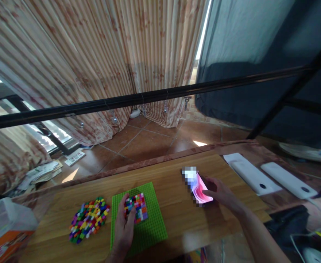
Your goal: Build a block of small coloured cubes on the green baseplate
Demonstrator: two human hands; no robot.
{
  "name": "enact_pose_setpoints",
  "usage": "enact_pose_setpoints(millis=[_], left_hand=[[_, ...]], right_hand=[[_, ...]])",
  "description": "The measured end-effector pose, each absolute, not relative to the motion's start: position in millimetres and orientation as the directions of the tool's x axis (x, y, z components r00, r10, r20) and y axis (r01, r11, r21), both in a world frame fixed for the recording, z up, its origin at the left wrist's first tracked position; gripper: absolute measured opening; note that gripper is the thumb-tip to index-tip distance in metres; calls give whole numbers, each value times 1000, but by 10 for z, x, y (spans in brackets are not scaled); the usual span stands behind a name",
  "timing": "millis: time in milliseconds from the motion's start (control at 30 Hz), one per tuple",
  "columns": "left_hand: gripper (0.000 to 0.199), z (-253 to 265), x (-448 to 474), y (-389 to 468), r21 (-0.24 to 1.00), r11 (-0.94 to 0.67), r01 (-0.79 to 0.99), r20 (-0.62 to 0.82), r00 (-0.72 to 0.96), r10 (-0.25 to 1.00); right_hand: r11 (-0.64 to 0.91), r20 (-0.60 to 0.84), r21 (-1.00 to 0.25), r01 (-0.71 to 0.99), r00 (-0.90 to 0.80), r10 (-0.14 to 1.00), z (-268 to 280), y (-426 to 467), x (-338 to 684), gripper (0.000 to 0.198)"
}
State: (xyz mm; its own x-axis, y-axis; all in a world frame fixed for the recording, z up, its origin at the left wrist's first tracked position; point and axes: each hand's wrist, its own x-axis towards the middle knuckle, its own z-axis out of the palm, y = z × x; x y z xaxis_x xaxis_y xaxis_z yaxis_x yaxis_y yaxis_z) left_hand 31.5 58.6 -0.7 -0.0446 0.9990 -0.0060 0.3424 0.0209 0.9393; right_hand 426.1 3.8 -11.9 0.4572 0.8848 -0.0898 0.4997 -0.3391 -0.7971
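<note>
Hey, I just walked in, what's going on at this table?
A person's left hand rests on a patch of small multicoloured plastic bricks on a square green studded baseplate. Their right hand is at the edge of a phone with a lit pink-and-blue screen. A loose multicoloured brick pile lies left of the baseplate on the brown wooden table.

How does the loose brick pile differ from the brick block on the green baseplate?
The brick pile is jumbled; the brick block is packed in rows. The pile spreads wider than the block. The pile lies on the wooden tabletop, the block on the green baseplate, partly covered by the left hand. Both are multicoloured.
</note>
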Motion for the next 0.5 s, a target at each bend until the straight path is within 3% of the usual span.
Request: enact_pose_setpoints(millis=[167,367,500], left_hand=[[55,-16,316,579,932,4,363,18,-58,998],[53,18,331,562,929,-14,369,36,-52,998],[53,-8,327,560,929,-19,369,39,-48,998]], right_hand=[[-377,-92,-783,494,508,856,-120,87,4301,61],[-469,-112,-748,471,606,788,-132,273,4240,38],[-479,-119,-753,451,624,773,-92,289,4214,44]])
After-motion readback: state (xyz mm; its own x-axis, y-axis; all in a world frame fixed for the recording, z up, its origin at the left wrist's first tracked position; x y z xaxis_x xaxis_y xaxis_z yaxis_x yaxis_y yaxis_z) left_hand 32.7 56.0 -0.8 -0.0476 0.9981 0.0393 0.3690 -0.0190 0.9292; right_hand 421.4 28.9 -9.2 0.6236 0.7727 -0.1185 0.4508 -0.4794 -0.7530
